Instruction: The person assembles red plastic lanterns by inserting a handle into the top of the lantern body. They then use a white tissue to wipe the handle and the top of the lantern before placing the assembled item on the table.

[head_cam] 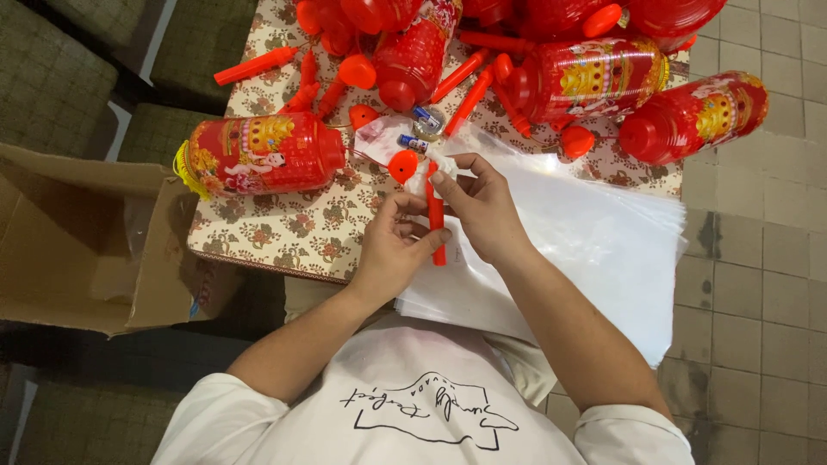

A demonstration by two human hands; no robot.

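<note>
A slim red plastic stick (436,215) stands on end between both my hands, over the stack of clear plastic bags (603,241). My left hand (392,250) pinches its lower part with thumb and fingers. My right hand (482,207) grips its upper part, seemingly along with a thin clear bag. A round red cap (402,166) lies just above my hands. A red lantern body (258,153) lies on its side to the left on the floral table (284,232).
Several more red lantern bodies (693,116), red sticks (256,65) and caps crowd the far side of the table. Two small batteries (413,143) lie near the cap. An open cardboard box (77,241) stands at the left. Tiled floor (758,284) is at the right.
</note>
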